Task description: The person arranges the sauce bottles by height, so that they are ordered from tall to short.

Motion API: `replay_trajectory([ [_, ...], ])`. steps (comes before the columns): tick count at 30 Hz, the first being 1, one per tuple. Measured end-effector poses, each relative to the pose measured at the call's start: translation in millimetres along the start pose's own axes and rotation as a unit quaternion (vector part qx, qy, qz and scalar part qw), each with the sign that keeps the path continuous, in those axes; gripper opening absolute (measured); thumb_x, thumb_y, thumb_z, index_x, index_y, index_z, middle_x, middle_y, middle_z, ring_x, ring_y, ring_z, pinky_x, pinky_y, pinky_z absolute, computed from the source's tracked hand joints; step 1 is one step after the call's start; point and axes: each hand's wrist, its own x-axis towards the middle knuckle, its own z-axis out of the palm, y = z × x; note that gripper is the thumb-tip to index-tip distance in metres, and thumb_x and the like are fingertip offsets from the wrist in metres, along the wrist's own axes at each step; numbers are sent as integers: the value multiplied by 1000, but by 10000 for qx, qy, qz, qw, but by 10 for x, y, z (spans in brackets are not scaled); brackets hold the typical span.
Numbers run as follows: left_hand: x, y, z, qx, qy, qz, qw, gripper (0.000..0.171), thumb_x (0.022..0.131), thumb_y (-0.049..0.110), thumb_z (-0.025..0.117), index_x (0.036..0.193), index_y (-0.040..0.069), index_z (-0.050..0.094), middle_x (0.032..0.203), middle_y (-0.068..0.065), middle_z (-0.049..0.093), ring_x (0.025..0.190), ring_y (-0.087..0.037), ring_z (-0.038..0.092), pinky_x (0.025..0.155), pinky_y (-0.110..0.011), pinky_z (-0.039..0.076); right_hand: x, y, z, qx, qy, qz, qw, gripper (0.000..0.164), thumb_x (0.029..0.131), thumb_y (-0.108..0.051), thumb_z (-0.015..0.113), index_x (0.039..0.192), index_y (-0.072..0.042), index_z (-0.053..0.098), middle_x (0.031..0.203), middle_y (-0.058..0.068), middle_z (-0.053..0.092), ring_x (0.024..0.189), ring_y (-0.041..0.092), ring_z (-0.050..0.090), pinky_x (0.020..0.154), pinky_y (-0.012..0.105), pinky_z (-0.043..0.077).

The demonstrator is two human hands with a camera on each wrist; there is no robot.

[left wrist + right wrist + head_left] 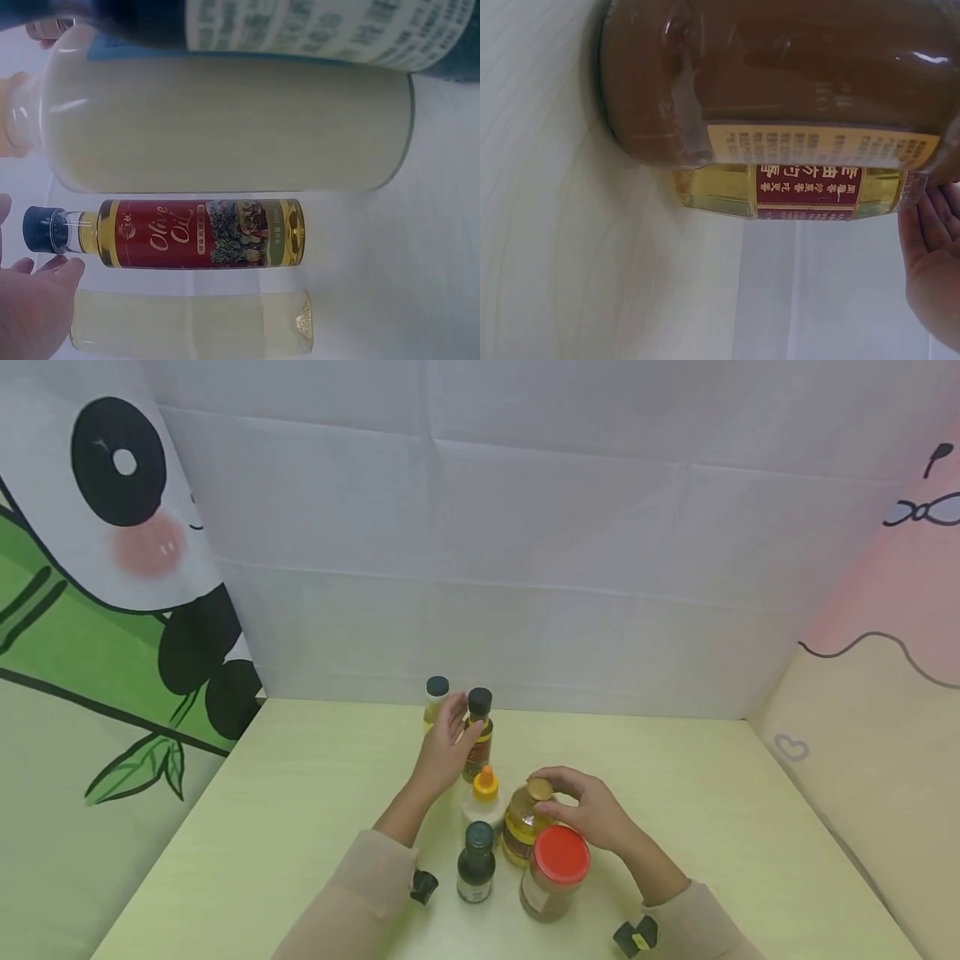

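Observation:
Several bottles stand in a cluster on the pale green table. My left hand has straight fingers beside the black-capped olive oil bottle, just short of it; in the left wrist view the fingertips lie by that bottle's cap without gripping it. My right hand arches over the gold cap of the yellow oil bottle. In the right wrist view its fingers look relaxed next to the top of that bottle, and no firm grip shows.
Also here: a small pale-liquid bottle at the back, a white bottle with an orange nozzle, a dark green bottle, and a red-lidded brown jar nearest me. Cloth walls close the table's back and sides.

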Motion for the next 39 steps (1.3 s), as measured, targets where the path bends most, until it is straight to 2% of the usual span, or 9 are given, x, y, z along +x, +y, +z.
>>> replay_trajectory([
  [4,-65,-6,-18,-57,56,16,10000,58,100,14,56,147,-5,27,151,-24,31,139,-33,31,111,-38,28,-2,-1,1,-9,11,18,10000,39,88,-18,74,124,-7,62,121,8,64,117,34,56,99,57,41],
  [9,-134,8,-36,-100,152,-163,9997,55,99,13,57,145,-4,32,147,-22,38,137,-32,36,110,-38,31,-3,-3,3,-42,-3,-3,10000,39,88,-17,74,124,-7,62,121,7,64,116,32,56,99,54,42],
  [15,-173,-20,-66,-200,107,-318,9992,55,100,13,56,145,-4,32,143,-24,42,132,-37,41,108,-45,34,6,-2,-5,-71,-15,-104,9999,39,89,-16,73,125,-6,61,121,6,64,115,29,58,99,52,42],
  [20,-205,-22,-91,-185,112,-491,9986,51,100,17,57,144,1,36,140,-18,45,126,-35,48,104,-46,39,6,8,-8,-58,-6,-51,10000,40,89,-14,73,126,-5,61,122,7,64,115,30,58,99,52,43],
  [31,-299,-25,-146,-197,-293,-435,9984,48,99,24,59,139,1,43,128,-15,54,119,-32,54,100,-48,43,-2,-19,-7,-111,-24,-12,9999,40,89,-15,73,126,-7,61,119,6,65,114,29,57,99,55,41],
  [33,-329,30,-149,-169,-354,-492,9980,47,100,20,58,138,-1,42,128,-16,55,120,-33,53,100,-48,42,-3,-25,-4,-77,-15,-11,10000,40,89,-14,73,126,-6,61,119,6,65,114,29,57,99,54,42],
  [39,-395,29,-171,-218,-565,-443,9972,42,101,18,55,137,-2,44,123,-14,60,119,-30,53,103,-47,39,-5,-9,5,-13,11,-4,10000,39,89,-13,73,125,-5,61,120,7,64,114,30,58,99,53,42],
])
